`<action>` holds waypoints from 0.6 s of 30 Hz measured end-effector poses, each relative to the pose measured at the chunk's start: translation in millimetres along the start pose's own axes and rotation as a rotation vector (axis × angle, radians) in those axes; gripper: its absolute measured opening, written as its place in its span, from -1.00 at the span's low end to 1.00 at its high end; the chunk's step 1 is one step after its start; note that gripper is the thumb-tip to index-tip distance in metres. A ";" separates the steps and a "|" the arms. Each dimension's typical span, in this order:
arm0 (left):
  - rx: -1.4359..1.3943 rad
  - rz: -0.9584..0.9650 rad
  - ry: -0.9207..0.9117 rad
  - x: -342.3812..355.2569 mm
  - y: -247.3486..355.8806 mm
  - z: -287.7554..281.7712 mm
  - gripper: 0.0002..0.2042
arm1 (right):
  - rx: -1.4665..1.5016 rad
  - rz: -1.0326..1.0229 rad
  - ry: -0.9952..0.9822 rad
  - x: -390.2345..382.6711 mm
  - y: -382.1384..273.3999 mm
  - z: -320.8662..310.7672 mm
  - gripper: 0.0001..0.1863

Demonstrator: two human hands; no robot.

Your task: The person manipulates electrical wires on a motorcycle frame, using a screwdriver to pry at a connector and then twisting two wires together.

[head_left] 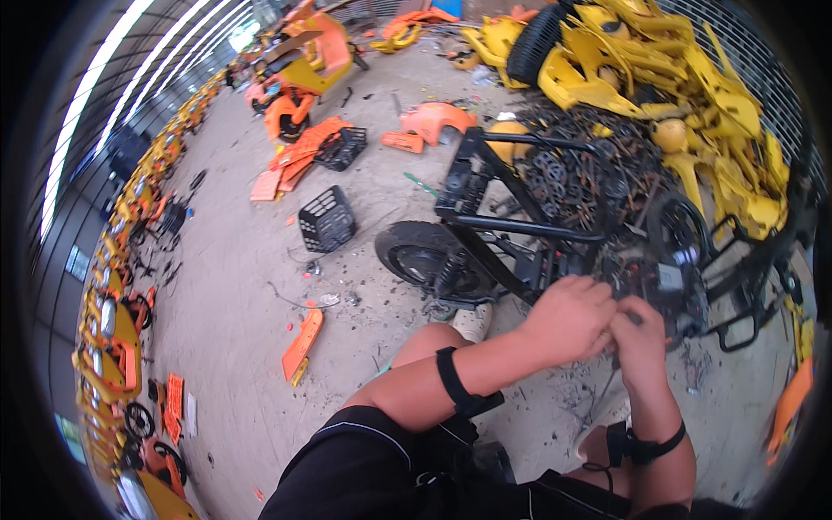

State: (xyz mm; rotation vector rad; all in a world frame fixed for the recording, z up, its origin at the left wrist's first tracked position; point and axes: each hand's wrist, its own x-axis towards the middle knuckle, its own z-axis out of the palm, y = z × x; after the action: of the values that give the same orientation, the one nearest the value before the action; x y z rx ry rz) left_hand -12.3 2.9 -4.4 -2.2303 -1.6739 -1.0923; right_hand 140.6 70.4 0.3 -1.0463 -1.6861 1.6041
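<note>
Frame (520,228) of bare black tubing stands just beyond the left hand (570,316) and the right hand (640,340), which I see meeting close beside it, fingers curled; what, if anything, they grip I cannot tell.

A grey, littered floor (225,269) is carrying a stripped black vehicle frame (520,227). A black crate (328,221) and an orange panel (302,345) are lying left of it; beyond, dark metal parts (576,178) are lying heaped beside yellow panels (579,78). Yellow vehicles (126,357) are lining the far left.
</note>
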 end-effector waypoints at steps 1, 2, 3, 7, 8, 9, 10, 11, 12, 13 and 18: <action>0.004 -0.004 -0.004 2.3 2.0 -1.3 -0.77 | -0.019 -0.033 0.003 0.2 0.5 -2.5 -0.92; 0.008 -0.011 -0.012 2.1 2.0 -3.0 -0.77 | -0.038 -0.061 0.004 1.6 3.1 -1.0 -0.90; 0.016 -0.008 -0.006 1.7 1.3 -3.2 -0.77 | -0.051 -0.044 0.004 0.4 0.1 0.4 -0.88; 0.014 0.020 0.049 10.9 3.8 2.0 -0.80 | -0.096 -0.109 0.022 -1.3 -7.0 -5.0 -0.85; 0.004 0.021 0.069 11.6 4.3 5.3 -0.80 | -0.106 -0.134 0.019 -2.0 -5.6 -6.6 -0.85; 0.002 0.022 0.052 12.2 4.2 5.0 -0.81 | -0.080 -0.171 0.019 -0.7 -1.9 -6.9 -0.86; -0.021 0.028 0.051 13.3 4.3 5.8 -0.81 | -0.094 -0.170 0.027 0.2 1.5 -8.8 -0.86; -0.046 0.032 0.052 14.5 4.5 7.3 -0.81 | -0.070 -0.164 0.022 -0.3 4.1 -13.0 -0.86; -0.051 0.032 0.052 14.7 2.7 4.5 -0.81 | -0.035 -0.166 0.002 1.0 4.8 -14.0 -0.86; -0.093 0.041 0.078 14.7 2.1 2.5 -0.84 | -0.029 -0.200 -0.015 0.8 3.8 -16.8 -0.87; -0.245 -0.045 0.072 10.2 5.9 -7.7 -0.86 | 0.047 -0.220 -0.167 -1.5 -6.8 -29.7 -0.88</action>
State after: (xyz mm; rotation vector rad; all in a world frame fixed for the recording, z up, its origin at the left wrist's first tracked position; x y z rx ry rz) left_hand -9.5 4.7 9.2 -2.2703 -1.6478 -1.4420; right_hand 165.3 85.2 10.4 -0.6929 -1.7941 1.6138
